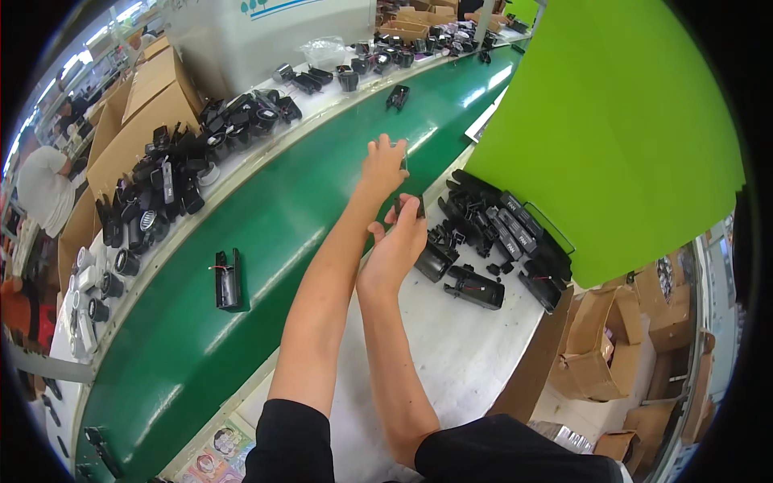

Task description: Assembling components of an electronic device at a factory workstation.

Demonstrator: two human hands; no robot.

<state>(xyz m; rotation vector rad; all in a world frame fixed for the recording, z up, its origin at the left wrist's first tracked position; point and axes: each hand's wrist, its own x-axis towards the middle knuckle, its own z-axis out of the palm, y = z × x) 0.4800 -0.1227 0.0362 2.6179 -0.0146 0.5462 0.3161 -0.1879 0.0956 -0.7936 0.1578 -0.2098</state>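
My left hand (383, 167) is above the green conveyor belt (322, 189), its fingers bent and partly spread. A thin pale edge shows between its forefinger and thumb; what it is I cannot make out. Just below and nearer, my right hand (396, 245) pinches a small black plastic part (419, 208) between thumb and fingers, mostly covered by them. Right of that hand, on the white worktop (451, 354), lie black plastic housings (473, 287) and a pile of small black parts (475, 221).
A black housing with a red wire (228, 279) lies on the belt at left, another (397, 97) farther along. Piles of black parts (241, 121) line the far ledge beside a cardboard box (145, 105). A bright green panel (612, 137) rises at right above open cartons (600, 346).
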